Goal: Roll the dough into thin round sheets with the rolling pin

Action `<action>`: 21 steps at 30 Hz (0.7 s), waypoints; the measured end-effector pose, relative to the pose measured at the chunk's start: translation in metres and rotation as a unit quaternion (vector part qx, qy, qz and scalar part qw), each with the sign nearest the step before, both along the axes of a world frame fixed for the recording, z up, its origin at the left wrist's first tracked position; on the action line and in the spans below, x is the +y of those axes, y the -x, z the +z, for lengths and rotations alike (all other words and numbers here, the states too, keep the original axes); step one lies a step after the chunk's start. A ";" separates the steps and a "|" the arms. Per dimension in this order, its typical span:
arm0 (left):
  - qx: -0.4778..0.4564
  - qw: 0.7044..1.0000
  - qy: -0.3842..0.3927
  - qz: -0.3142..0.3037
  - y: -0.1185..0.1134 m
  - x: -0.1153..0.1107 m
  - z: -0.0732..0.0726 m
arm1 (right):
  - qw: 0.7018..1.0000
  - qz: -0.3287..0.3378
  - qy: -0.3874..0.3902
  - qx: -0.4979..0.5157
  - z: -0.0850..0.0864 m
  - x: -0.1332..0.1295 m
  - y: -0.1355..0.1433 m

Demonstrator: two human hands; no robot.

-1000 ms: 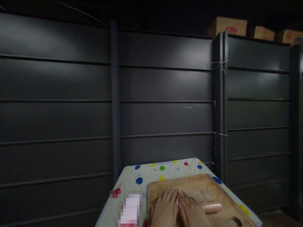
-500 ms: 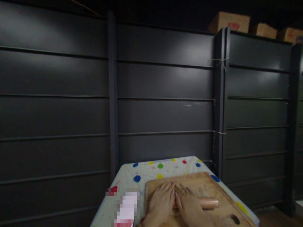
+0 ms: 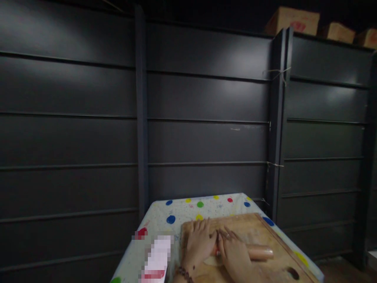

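On a wooden cutting board (image 3: 250,224) my left hand (image 3: 200,243) lies palm down, its fingers stretched forward. A dark bead bracelet is around that wrist. Beside it, thumbs close together, my right hand (image 3: 234,249) rests palm down over a rolling pin (image 3: 260,252), fingers extended. The pin's bare end sticks out to the right, and a short reddish part shows between the hands. How far it runs beneath my left palm is hidden. A thin pale flat piece (image 3: 212,261), perhaps dough, shows on the board just below the hands.
A polka-dot tablecloth (image 3: 179,210) covers the table under the board. A blurred-out white and red item (image 3: 157,257) stands left of the board. Dark metal panels (image 3: 206,145) rise behind the table; cardboard boxes (image 3: 294,21) sit on top at the right.
My left hand has shifted slightly left and forward, and its bracelet now shows. The pale flat piece has come into view. The right hand and rolling pin stay nearly in place; the camera tilted slightly.
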State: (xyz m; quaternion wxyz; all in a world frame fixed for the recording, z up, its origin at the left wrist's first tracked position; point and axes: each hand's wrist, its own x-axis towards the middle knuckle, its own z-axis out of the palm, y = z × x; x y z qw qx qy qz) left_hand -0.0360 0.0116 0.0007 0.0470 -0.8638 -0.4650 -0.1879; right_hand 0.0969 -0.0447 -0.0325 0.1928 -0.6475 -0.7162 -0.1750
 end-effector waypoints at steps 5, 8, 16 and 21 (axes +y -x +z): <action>0.021 0.999 -0.009 -0.040 0.012 -0.019 -0.005 | 0.998 -0.004 -0.062 -0.006 -0.019 -0.017 0.003; 0.028 0.998 -0.009 -0.049 0.017 -0.025 -0.010 | 0.997 0.014 -0.070 -0.014 -0.024 -0.024 0.000; 0.046 0.998 -0.028 -0.039 0.023 -0.038 -0.022 | 0.997 0.059 -0.053 0.003 -0.037 -0.031 -0.010; 0.062 0.995 -0.058 -0.049 0.019 -0.025 -0.025 | 0.996 0.066 0.005 0.063 -0.020 -0.029 -0.010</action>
